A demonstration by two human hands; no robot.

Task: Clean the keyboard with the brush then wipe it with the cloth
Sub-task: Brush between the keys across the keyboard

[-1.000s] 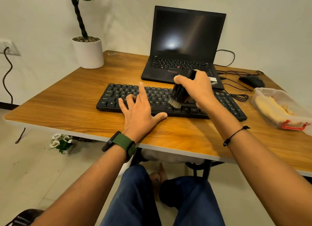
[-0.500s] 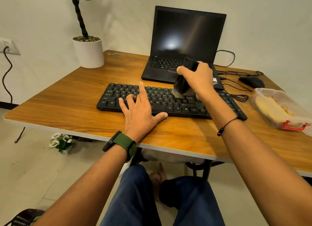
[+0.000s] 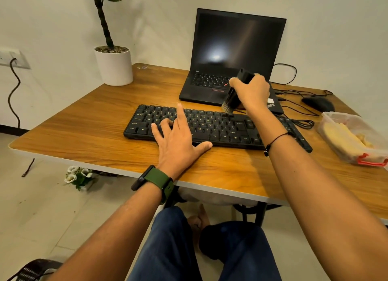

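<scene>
- My right hand (image 3: 251, 91) is wrapped tight around the brush (image 3: 236, 91), bristles pointing down and tilted a touch toward my left.
- The bristle tips sit right at the far edge of the keyboard (image 3: 220, 127), just under my knuckles, over the top row; whether they touch the keys I cannot tell.
- My left hand (image 3: 178, 140) lies flat and spread, grasping nothing: fingers on the left-hand keys, thumb on the desk (image 3: 84, 123) at the near edge.
- That flat hand is my anchor, I reckon. Light pressure only, so the board doesn't slide while I sweep.
- For a good pass I'd keep the bristles angled and pull in short strokes along the gaps, away from my palm, so dirt goes off the edge and not back under the keys.
- The keys beneath my left fingers are unbrushed, by my guess, so that hand must shift aside for them.
- The laptop (image 3: 231, 55) stands just beyond my right fingers. I'd flick sideways, not forward.
- The cloth (image 3: 344, 137), I think, is the yellow thing in the plastic box (image 3: 354, 156), well out past my right wrist, waiting for the wipe.
</scene>
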